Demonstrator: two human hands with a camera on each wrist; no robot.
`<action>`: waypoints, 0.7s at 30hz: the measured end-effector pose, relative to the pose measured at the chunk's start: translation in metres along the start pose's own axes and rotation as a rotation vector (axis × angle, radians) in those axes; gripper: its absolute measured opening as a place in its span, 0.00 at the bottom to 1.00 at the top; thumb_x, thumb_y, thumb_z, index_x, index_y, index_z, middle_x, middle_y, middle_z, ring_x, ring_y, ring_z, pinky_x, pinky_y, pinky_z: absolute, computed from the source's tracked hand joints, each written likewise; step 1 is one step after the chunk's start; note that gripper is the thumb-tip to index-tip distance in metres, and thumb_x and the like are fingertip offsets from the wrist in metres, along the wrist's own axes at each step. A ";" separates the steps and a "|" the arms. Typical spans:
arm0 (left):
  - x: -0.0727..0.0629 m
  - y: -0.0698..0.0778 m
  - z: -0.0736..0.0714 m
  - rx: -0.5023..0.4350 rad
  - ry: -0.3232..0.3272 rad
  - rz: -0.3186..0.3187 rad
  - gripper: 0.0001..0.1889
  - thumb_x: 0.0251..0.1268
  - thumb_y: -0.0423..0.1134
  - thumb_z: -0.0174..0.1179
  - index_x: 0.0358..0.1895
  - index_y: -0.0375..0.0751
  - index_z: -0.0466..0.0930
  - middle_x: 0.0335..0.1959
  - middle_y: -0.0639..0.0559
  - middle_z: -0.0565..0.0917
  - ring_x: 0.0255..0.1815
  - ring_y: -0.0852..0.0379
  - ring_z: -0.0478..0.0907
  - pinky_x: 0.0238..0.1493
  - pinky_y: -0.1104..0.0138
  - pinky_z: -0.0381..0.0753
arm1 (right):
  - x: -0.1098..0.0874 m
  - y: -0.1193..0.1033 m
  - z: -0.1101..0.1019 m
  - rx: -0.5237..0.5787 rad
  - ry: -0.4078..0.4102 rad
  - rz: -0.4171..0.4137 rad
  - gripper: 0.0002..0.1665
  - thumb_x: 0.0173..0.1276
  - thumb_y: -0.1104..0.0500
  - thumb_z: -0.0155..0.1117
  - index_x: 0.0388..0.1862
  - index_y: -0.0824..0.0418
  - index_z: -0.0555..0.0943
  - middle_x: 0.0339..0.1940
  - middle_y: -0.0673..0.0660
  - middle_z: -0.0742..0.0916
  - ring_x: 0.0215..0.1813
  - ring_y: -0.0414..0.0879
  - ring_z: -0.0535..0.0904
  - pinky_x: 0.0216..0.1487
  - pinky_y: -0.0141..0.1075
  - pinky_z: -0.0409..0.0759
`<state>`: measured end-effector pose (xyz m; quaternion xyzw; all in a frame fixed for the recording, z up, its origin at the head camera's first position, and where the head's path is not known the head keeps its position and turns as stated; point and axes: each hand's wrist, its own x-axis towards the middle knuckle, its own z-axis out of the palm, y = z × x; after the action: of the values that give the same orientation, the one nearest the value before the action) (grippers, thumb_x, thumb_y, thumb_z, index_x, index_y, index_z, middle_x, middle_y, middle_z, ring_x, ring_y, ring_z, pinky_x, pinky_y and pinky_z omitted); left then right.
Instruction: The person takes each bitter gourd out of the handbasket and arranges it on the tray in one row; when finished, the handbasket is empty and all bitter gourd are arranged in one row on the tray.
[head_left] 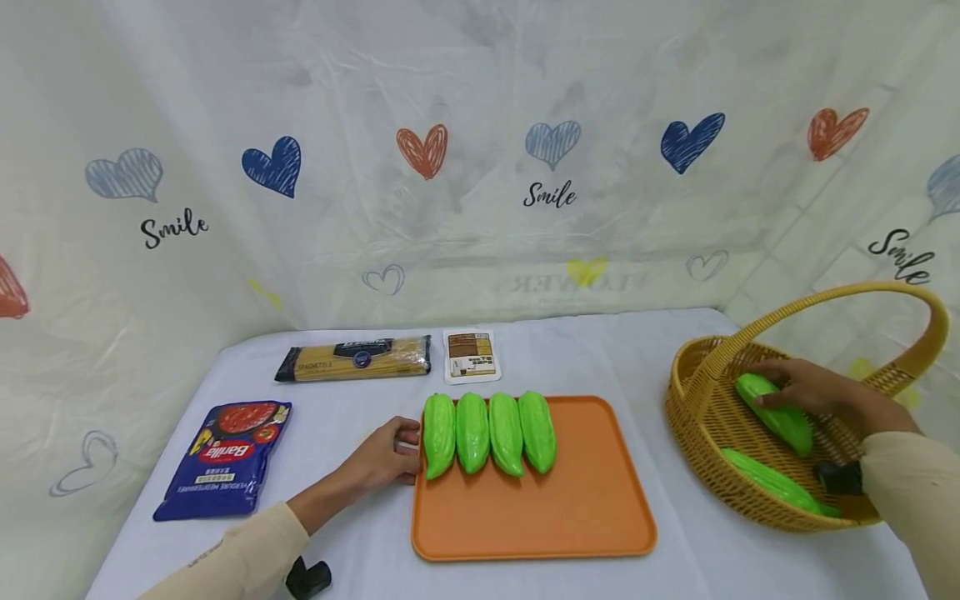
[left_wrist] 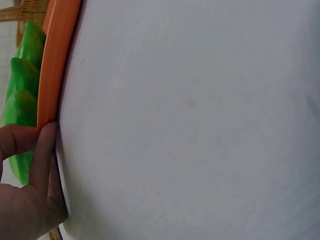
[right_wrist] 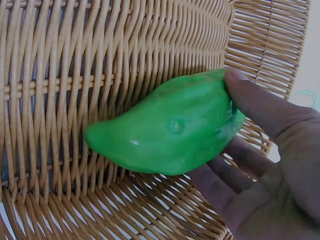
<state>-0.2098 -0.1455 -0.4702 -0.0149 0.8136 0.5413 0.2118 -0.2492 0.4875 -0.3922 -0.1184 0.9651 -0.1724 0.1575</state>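
Basket (head_left: 693, 442) over on the right of the table, woven, with a big hooped handle, and the right hand (head_left: 813, 387) is down inside it. That hand's got its thumb on one side and its fingers round the other of a bumpy green fruit (head_left: 791, 423), so it's only about as wide as the fruit; in the right wrist view the tapered end points away from the palm. A second green fruit (head_left: 772, 482) lies in the basket too, on the side nearer the person. Left hand (head_left: 382, 454) is at the left edge of the orange tray (head_left: 540, 521), pretty much closed up, pinching the rim between thumb and fingers. Four more green fruits (head_left: 472, 433) sit side by side on the tray, lined up from its far left corner, tapered ends toward the person. Past the tray there's a spaghetti pack (head_left: 352, 360) and a little white-and-brown packet (head_left: 471, 356), plus a blue Barilla pouch (head_left: 225, 458) off to the left.
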 end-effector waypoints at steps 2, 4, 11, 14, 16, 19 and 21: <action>0.000 0.000 0.000 0.001 -0.001 0.000 0.37 0.49 0.27 0.66 0.68 0.34 0.68 0.55 0.42 0.76 0.49 0.52 0.80 0.39 0.60 0.90 | 0.000 -0.001 -0.001 -0.005 -0.008 0.004 0.40 0.68 0.54 0.68 0.67 0.81 0.66 0.58 0.83 0.77 0.57 0.77 0.75 0.49 0.57 0.84; 0.000 -0.001 0.000 0.002 -0.001 0.005 0.36 0.49 0.27 0.66 0.68 0.34 0.68 0.55 0.42 0.76 0.49 0.52 0.80 0.39 0.60 0.90 | 0.001 -0.002 -0.002 -0.008 -0.013 0.010 0.40 0.68 0.54 0.68 0.67 0.80 0.66 0.56 0.82 0.79 0.56 0.75 0.77 0.47 0.53 0.84; -0.001 -0.001 0.000 -0.012 -0.011 0.021 0.36 0.50 0.26 0.65 0.67 0.33 0.67 0.55 0.42 0.75 0.48 0.52 0.80 0.40 0.60 0.90 | -0.002 -0.006 -0.002 -0.001 -0.012 0.036 0.40 0.69 0.52 0.67 0.67 0.79 0.67 0.56 0.82 0.78 0.55 0.72 0.78 0.45 0.48 0.84; -0.001 -0.001 0.000 -0.011 -0.007 0.022 0.36 0.50 0.26 0.65 0.67 0.33 0.67 0.55 0.41 0.75 0.49 0.52 0.80 0.40 0.60 0.90 | -0.005 -0.008 -0.004 0.001 -0.013 0.043 0.41 0.70 0.50 0.66 0.68 0.78 0.67 0.58 0.83 0.76 0.56 0.75 0.76 0.46 0.51 0.84; -0.001 -0.001 0.000 -0.010 -0.007 0.026 0.36 0.50 0.26 0.65 0.67 0.32 0.67 0.55 0.41 0.75 0.49 0.51 0.80 0.40 0.60 0.90 | -0.006 -0.010 -0.004 0.004 -0.010 0.050 0.42 0.70 0.48 0.64 0.69 0.77 0.66 0.60 0.84 0.75 0.58 0.78 0.74 0.47 0.55 0.84; -0.001 0.000 -0.001 -0.010 -0.005 0.028 0.36 0.50 0.26 0.65 0.67 0.32 0.67 0.55 0.40 0.75 0.50 0.50 0.80 0.40 0.61 0.90 | -0.008 -0.013 -0.005 0.022 -0.003 0.050 0.42 0.72 0.46 0.63 0.71 0.76 0.65 0.62 0.86 0.72 0.60 0.81 0.70 0.49 0.60 0.83; -0.001 0.000 -0.001 -0.016 -0.008 0.031 0.35 0.50 0.26 0.65 0.67 0.32 0.67 0.55 0.40 0.75 0.50 0.50 0.80 0.40 0.60 0.90 | -0.009 -0.015 -0.006 0.029 0.006 0.046 0.42 0.72 0.46 0.62 0.71 0.75 0.65 0.64 0.86 0.71 0.62 0.82 0.69 0.49 0.61 0.83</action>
<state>-0.2091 -0.1462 -0.4694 -0.0019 0.8087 0.5509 0.2064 -0.2399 0.4782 -0.3789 -0.0933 0.9655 -0.1828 0.1604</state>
